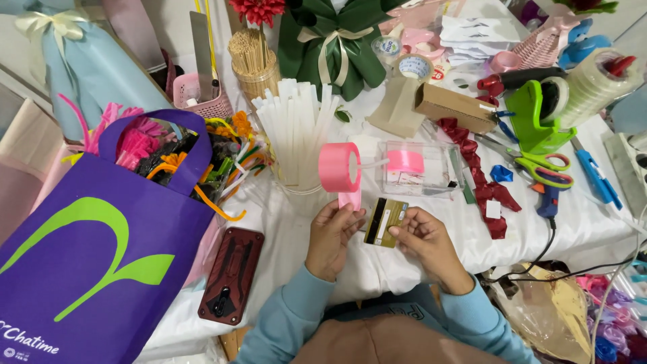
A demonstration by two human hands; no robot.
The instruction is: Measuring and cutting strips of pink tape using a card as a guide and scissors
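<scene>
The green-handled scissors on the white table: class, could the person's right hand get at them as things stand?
Probably not at once: the right hand is pinching a gold card. The scissors lie uncovered on that side, beyond a red ribbon, so the path looks free.

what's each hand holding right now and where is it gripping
The left hand pinches the loose end of the pink ribbon. The right hand holds the gold card by its right edge.

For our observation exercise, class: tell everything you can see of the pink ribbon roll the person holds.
The pink ribbon roll is a glossy, satin-looking spool, stood on edge with its open core facing right. A loose tail hangs down from it into the left hand, whose fingers pinch it. It is raised above the white-covered table, just before a cup of white sticks.
</scene>
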